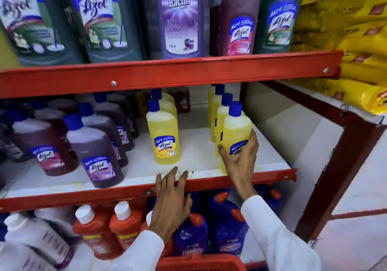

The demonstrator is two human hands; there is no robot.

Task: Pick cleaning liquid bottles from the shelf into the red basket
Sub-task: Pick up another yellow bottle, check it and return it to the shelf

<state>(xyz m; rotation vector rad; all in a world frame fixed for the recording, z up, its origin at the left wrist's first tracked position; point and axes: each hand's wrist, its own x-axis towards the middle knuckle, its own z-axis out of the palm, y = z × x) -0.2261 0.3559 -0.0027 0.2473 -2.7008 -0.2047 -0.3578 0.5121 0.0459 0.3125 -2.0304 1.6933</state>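
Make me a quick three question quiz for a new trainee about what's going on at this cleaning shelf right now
1. True or false: the right hand is gripping a yellow Lizol bottle on the middle shelf.
2. Multiple choice: where is the left hand? A) wrapped around the purple Bactin bottle; B) open, fingers at the front edge of the middle shelf, holding nothing; C) inside the red basket.
3. Fill in: the cap of the front yellow Lizol bottle of the left row is ____ in colour.

Key: 1 true; 2 B; 3 blue.
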